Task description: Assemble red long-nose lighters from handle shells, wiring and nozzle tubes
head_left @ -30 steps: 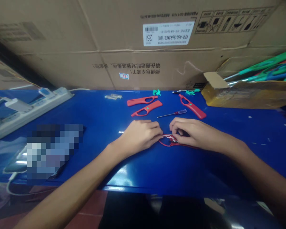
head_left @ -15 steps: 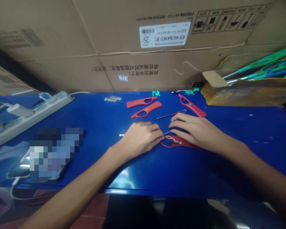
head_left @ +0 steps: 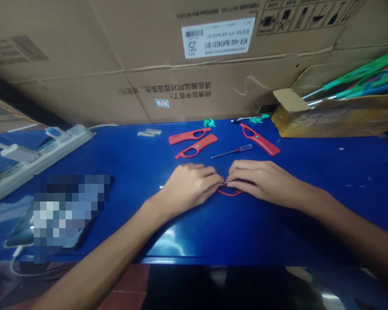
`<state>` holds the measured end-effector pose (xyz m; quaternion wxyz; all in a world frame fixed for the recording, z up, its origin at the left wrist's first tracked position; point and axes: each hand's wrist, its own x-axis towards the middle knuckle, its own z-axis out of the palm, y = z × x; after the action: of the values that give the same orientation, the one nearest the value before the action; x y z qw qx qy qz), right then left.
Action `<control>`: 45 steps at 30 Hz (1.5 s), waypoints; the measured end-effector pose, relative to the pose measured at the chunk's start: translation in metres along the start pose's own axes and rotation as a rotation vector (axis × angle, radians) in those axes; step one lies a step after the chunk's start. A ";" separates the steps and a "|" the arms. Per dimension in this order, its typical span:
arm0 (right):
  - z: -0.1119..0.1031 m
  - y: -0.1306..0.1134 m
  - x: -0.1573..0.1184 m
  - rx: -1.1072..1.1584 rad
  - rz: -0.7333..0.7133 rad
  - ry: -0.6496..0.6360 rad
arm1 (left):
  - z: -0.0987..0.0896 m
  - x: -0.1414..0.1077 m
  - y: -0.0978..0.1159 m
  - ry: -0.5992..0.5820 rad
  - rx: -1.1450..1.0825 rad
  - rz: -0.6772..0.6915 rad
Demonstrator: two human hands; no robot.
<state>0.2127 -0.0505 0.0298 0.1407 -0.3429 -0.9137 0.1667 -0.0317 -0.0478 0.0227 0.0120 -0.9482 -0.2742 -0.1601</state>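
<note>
A red plastic lighter shell (head_left: pixel 230 194) lies on the blue table beneath my fingers; its looped end shows and my right hand covers most of the rest. A thin white wire (head_left: pixel 224 184) spans the small gap between my fingertips. My left hand (head_left: pixel 194 185) is closed, pinching the wire at its left end beside the shell's loop. From the other side, my right hand (head_left: pixel 261 181) pinches the wire with thumb and fingers above the shell. Just beyond lies a screwdriver (head_left: pixel 232 151) with a clear-and-red handle.
More red shells (head_left: pixel 197 146) and another red shell (head_left: pixel 260 140) lie farther back, near small green parts (head_left: pixel 209 123). Behind stands a large cardboard box (head_left: pixel 142 77). An open carton (head_left: pixel 336 116) holds green and blue lighters. At left are a power strip (head_left: pixel 48 146) and a phone (head_left: pixel 22 228).
My right hand has shifted left and down, its fingertips now meeting my left hand's at the wire. It covers more of the shell and no longer overlaps the screwdriver handle.
</note>
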 end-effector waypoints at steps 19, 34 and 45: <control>0.009 -0.004 0.002 -0.017 0.117 0.039 | 0.002 0.002 0.008 0.029 0.169 0.051; 0.000 -0.006 0.002 -0.166 -0.023 -0.033 | 0.007 0.002 0.015 0.022 0.050 -0.077; 0.003 -0.009 -0.001 -0.108 0.154 0.012 | 0.014 0.003 0.020 0.102 0.025 -0.141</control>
<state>0.2069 -0.0580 0.0302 0.1142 -0.4200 -0.8915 0.1257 -0.0146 -0.0618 0.0119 0.0265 -0.9170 -0.3412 -0.2051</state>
